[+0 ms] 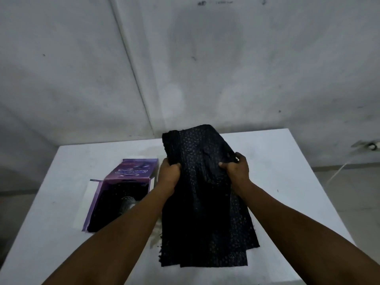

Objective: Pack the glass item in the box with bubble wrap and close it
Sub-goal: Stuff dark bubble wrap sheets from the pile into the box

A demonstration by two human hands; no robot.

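Note:
A large sheet of black bubble wrap [202,204] is held up over the middle of the white table [287,182], its lower end draped on the tabletop. My left hand [169,173] grips its left edge and my right hand [236,169] grips its right edge. To the left lies an open purple box [127,175], lined with more black bubble wrap. A glass item [128,203] lies inside it, partly hidden by my left forearm.
The box's white flap [90,188] lies open on its left side. Grey walls stand close behind the table. A cable and a small fitting [370,146] are on the wall at the far right.

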